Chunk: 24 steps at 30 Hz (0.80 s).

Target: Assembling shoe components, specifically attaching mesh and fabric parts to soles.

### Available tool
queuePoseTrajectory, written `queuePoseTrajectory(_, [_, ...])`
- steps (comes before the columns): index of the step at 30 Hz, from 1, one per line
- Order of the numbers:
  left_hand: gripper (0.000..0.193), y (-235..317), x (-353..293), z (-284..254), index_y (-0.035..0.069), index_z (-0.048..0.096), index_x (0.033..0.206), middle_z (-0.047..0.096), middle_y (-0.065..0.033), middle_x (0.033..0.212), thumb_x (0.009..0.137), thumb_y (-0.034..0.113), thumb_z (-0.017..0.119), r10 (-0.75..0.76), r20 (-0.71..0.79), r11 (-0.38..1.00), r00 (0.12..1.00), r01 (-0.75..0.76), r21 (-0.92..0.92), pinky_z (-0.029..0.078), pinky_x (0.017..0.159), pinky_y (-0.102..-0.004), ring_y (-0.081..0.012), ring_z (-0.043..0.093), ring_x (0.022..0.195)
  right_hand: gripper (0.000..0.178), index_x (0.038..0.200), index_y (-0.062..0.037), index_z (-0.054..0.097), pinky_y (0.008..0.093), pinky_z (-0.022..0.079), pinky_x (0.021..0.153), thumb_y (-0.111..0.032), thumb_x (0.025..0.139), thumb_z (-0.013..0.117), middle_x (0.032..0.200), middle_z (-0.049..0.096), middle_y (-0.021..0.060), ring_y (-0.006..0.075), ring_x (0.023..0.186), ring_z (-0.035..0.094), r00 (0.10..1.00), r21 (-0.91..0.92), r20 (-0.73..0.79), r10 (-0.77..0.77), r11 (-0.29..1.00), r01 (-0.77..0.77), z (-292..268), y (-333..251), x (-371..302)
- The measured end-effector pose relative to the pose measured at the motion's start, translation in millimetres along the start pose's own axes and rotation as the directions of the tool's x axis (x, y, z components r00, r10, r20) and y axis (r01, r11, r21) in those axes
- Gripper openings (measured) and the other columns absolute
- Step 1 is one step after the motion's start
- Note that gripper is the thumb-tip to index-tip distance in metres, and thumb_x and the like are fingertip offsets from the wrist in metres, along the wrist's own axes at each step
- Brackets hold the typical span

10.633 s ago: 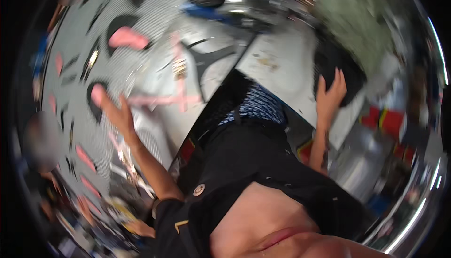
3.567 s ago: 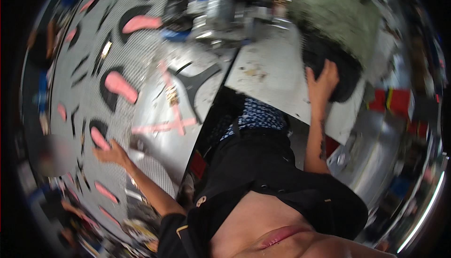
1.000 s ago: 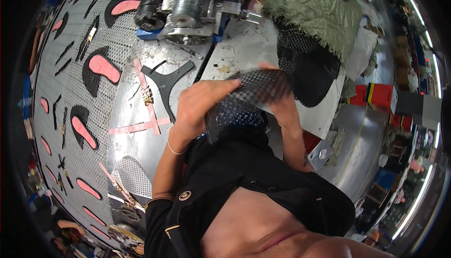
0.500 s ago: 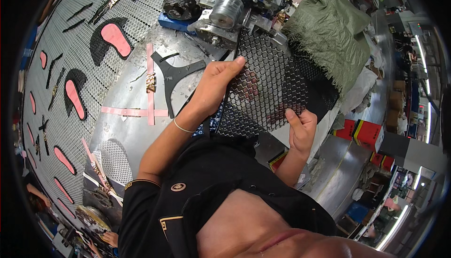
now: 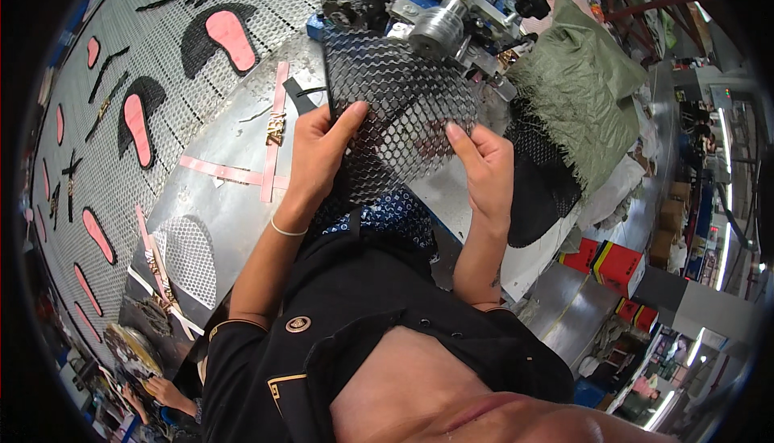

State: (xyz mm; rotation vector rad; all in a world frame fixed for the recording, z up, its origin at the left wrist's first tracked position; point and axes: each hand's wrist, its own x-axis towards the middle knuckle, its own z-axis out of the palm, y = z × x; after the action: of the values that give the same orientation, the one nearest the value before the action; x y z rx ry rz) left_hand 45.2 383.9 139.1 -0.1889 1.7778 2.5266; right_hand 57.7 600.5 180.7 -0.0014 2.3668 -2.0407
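Black mesh piece: mid-view (image 5: 395, 92), broad with a curved edge, raised between both hands above the worktop gap; clock below read from it, 12 at top of view
Left hand: (image 5: 318, 149) at 8, thumb on top, part of the fingers visible through the mesh; closed in a pinch on the left edge
Right hand: (image 5: 488, 169) at 4, thumb bent over the lower right edge, fingers curled, pinching the same piece
Paired on belt: pink insole shapes (image 5: 231, 42) on wide black mesh, at 10 and 9 on the grey perforated belt (image 5: 161, 48); these look done as far as layering goes
Unpaired on belt: slim pink insoles (image 5: 98, 236) at 8, thin dark rim only, no wide mesh showing; by that measure left over
Held piece status: no pink layer visible, off the belt, so apparently midway
Mesh pile: black (image 5: 536, 169) at 4, partly under olive woven sack (image 5: 580, 80); more pieces seemingly unused, count unclear
Metal worktop: (image 5: 242, 124) crossed pink strips (image 5: 277, 108) at 9, gold lettering ornament attached
Roller machine: (image 5: 439, 33) at 1, just beyond the mesh; running or idle, cannot tell
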Motion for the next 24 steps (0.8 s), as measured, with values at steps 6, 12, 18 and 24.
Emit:
queuePoseTrajectory(6, [0.03,-11.8,-39.4,3.8,0.0,0.064,0.076,0.063,-0.002,0.067,0.095,0.023,0.061,-0.114,0.052,0.991,0.992,0.118,-0.07,0.041,0.048,-0.0222,-0.0071,0.054,0.054,0.014,0.098,0.0062,0.067,0.0158,0.039,0.063,-0.005,0.089,0.066,0.078,0.063,-0.0023,0.001,0.068,0.051,0.996,-0.014,-0.085,0.001,1.0,-0.002,8.8,-21.4,9.6])
queuePoseTrajectory(12, [0.049,-25.2,-49.0,30.3,-0.001,0.063,0.088,0.063,-0.0061,0.072,0.103,0.038,0.039,-0.216,0.325,0.964,0.921,0.254,-0.078,0.047,0.062,-0.0255,-0.0121,0.058,0.063,0.013,0.1,0.0054,0.066,0.0183,0.047,0.072,-0.001,0.088,0.065,0.087,0.067,0.003,0.005,0.079,0.06,0.965,-0.112,-0.23,-0.124,0.989,0.101,-1.0,-20.5,4.2])
queuePoseTrajectory(18, [0.061,-34.4,-44.2,48.5,0.002,0.058,0.087,0.062,-0.0101,0.076,0.103,0.049,0.022,-0.152,0.32,0.935,0.935,0.241,-0.26,0.046,0.063,-0.0285,-0.0155,0.056,0.062,0.014,0.102,0.0058,0.063,0.0224,0.05,0.075,0.0,0.09,0.062,0.093,0.069,0.0098,0.0114,0.081,0.064,0.894,-0.088,-0.374,-0.246,0.969,0.23,4.9,-23.2,-1.5])
queuePoseTrajectory(24, [0.056,-28.7,-35.2,40.5,0.002,0.052,0.103,0.06,-0.0111,0.093,0.103,0.049,0.021,-0.135,0.213,0.882,0.968,0.215,-0.42,0.045,0.06,-0.027,-0.0156,0.058,0.066,0.015,0.097,0.0069,0.064,0.0268,0.051,0.071,-0.004,0.094,0.055,0.09,0.069,0.014,0.0149,0.075,0.064,0.967,-0.061,-0.129,-0.218,0.975,0.212,33.0,-27.2,-20.2])
